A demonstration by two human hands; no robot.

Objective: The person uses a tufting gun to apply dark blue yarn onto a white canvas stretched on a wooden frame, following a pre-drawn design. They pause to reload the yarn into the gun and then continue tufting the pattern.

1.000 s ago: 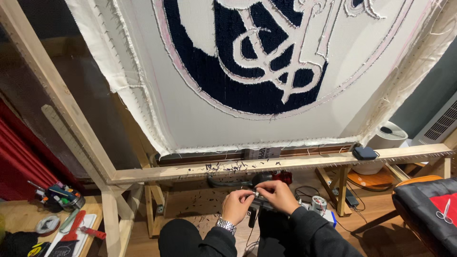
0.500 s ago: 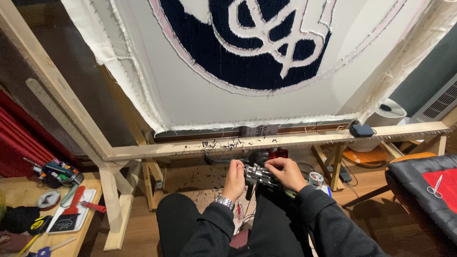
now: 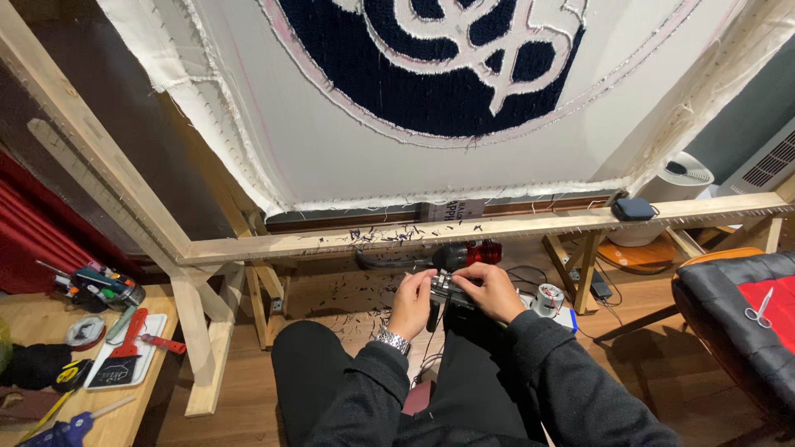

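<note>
Head view: both hands, left [image 3: 411,303] and right [image 3: 489,291], closed around a small metal tufting gun [image 3: 445,286] held over the lap below the wooden frame [image 3: 530,225]; rug cloth [image 3: 431,165] shows navy centre tufted, white border bare.

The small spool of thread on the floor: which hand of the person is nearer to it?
Right. The right hand is just left of the spool, holding the metal tool above the lap. The left hand is farther left, on the tool's other side.
</note>
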